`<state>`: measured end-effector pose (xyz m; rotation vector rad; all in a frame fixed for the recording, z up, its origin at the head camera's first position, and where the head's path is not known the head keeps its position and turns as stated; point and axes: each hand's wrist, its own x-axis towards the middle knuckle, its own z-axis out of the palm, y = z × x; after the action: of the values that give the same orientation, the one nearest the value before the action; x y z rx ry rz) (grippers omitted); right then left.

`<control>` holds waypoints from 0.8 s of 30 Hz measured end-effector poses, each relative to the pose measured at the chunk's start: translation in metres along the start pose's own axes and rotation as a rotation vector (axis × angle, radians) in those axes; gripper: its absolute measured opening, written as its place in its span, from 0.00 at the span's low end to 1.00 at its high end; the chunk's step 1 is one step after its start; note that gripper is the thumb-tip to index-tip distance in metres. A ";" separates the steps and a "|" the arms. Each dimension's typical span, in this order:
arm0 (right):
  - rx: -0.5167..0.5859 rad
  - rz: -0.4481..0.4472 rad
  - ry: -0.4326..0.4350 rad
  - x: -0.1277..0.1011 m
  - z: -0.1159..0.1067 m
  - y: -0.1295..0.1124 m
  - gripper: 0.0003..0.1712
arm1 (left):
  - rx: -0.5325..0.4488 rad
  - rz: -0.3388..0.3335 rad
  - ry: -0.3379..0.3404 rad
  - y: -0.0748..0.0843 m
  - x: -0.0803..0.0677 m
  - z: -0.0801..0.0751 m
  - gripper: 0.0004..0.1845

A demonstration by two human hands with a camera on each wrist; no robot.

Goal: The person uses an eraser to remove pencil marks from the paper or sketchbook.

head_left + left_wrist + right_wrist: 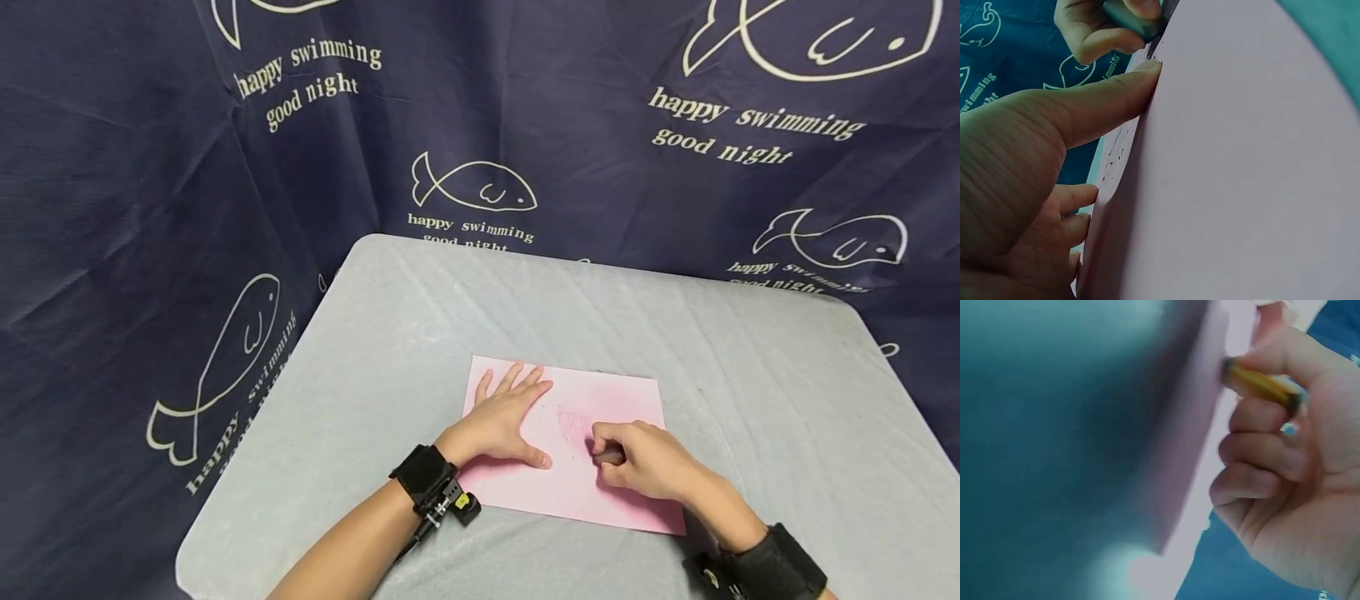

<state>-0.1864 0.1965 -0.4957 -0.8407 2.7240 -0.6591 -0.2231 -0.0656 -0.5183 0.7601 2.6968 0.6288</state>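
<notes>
A sheet of pink paper [540, 492] lies on the table. My left hand [502, 423] rests on its left half with the fingers spread, thumb toward the middle. Over the right half, my right hand [648, 458] grips a small dark, eraser-like block [611, 455] with curled fingers. The right wrist view shows a yellow side on this block [1260, 382], its dark end at the paper. Between the hands a faint patch of scribbled strokes [573, 423] marks the sheet. Dark crumbs [1110, 165] lie near the left thumb in the left wrist view.
A pale grey cloth covers the table [360, 350], which has rounded corners. Behind and to the left hangs a dark blue curtain [585, 183] printed with fish and words. Black straps with small cameras sit on the left wrist [425, 479] and right wrist [776, 567].
</notes>
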 end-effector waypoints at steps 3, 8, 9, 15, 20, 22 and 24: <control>-0.005 -0.051 -0.019 0.008 -0.002 -0.004 0.16 | -0.001 -0.004 -0.007 0.000 -0.001 0.001 0.63; 0.055 -0.152 -0.027 0.029 0.004 -0.014 0.09 | 0.002 -0.008 -0.011 0.001 -0.001 0.002 0.62; 0.056 -0.160 -0.031 0.032 0.006 -0.016 0.09 | -0.001 -0.006 -0.013 0.001 -0.001 0.002 0.62; 0.028 -0.098 -0.026 0.035 0.014 -0.017 0.13 | -0.001 0.003 -0.014 0.001 -0.001 0.002 0.62; 0.041 -0.065 0.015 0.026 0.013 -0.013 0.15 | 0.011 -0.007 -0.006 -0.001 0.000 0.000 0.62; 0.039 -0.039 0.027 0.021 0.012 -0.010 0.16 | 0.009 -0.005 -0.008 -0.001 0.000 0.000 0.62; 0.026 -0.013 0.038 0.015 0.011 -0.007 0.17 | 0.005 -0.003 -0.008 0.000 0.000 0.000 0.62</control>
<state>-0.1921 0.1786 -0.5027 -0.8491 2.7393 -0.7189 -0.2233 -0.0662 -0.5180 0.7587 2.6921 0.6176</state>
